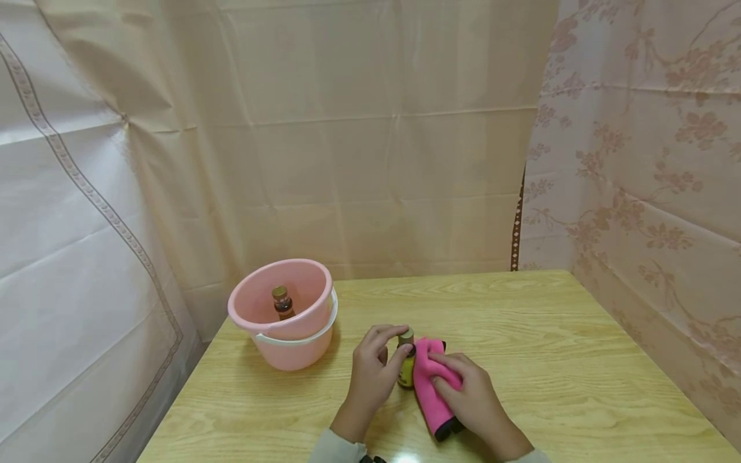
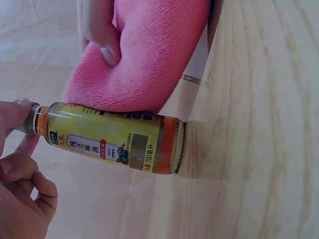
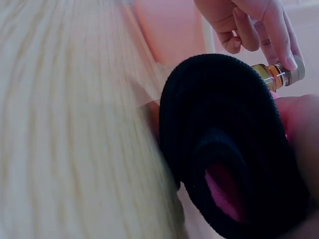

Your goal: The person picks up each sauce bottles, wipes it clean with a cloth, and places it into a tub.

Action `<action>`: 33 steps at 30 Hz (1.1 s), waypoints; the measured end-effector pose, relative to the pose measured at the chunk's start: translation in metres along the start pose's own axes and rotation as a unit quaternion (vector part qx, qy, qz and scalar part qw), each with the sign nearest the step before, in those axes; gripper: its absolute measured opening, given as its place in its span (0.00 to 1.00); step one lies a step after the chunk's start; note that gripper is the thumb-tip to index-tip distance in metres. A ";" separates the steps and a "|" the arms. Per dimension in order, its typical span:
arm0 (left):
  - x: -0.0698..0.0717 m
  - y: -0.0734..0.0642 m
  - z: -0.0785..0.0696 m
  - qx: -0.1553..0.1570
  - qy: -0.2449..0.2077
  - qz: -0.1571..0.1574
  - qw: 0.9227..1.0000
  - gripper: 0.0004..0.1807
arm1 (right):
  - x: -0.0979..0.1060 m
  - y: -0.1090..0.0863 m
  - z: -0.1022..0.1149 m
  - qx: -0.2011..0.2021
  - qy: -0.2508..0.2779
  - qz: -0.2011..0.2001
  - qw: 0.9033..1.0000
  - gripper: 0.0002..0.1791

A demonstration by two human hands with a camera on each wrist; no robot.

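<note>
A small glass bottle of sesame oil (image 2: 109,137) with a yellow label stands upright on the table. My left hand (image 1: 372,366) pinches its cap between thumb and index finger, as the left wrist view also shows. My right hand (image 1: 471,392) grips a folded pink cloth (image 1: 428,379) with black edging. In the left wrist view the cloth lies against the bottle's side. The cloth's black edge (image 3: 214,99) fills much of the right wrist view and hides most of the bottle there.
To the left stands a pink bucket (image 1: 295,354) with a white handle. Another small dark bottle (image 1: 282,302) with a gold cap is inside it. The wooden table (image 1: 579,360) extends to the right, and curtains (image 1: 370,141) hang behind and at both sides.
</note>
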State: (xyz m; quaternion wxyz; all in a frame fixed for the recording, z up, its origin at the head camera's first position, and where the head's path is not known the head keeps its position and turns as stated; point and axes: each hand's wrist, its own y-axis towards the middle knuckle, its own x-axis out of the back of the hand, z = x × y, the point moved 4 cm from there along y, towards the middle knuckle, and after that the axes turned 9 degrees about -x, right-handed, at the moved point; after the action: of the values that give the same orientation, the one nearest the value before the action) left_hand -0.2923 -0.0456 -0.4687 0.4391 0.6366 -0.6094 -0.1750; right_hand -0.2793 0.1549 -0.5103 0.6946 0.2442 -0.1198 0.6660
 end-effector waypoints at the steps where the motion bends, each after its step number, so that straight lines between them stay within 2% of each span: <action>1: 0.000 0.000 0.000 0.003 0.000 0.001 1.000 0.16 | 0.000 0.000 -0.001 -0.005 -0.002 0.004 1.000 0.25; 11: 0.001 0.001 -0.003 0.003 -0.001 0.001 1.000 0.16 | -0.004 0.003 -0.006 -0.049 -0.014 0.027 0.998 0.24; 16: 0.001 0.001 -0.004 -0.023 -0.006 -0.007 1.000 0.15 | -0.004 0.003 -0.006 -0.058 -0.023 0.031 0.998 0.23; 19: 0.001 0.001 -0.003 -0.025 -0.007 -0.008 1.000 0.15 | -0.004 0.003 -0.006 -0.059 -0.027 0.033 0.997 0.23; 25: 0.001 0.000 -0.002 -0.029 -0.003 -0.007 1.000 0.14 | -0.004 0.003 -0.007 -0.050 -0.024 0.030 0.998 0.23; 33: -0.001 0.000 0.000 -0.045 -0.009 -0.005 0.999 0.13 | -0.002 0.001 -0.004 -0.013 -0.025 -0.001 1.000 0.25</action>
State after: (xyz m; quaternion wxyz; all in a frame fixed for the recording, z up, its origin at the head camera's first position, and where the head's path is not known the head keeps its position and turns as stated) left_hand -0.2923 -0.0446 -0.4690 0.4603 0.6180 -0.6017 -0.2103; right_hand -0.2812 0.1555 -0.5147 0.6948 0.2519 -0.1451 0.6578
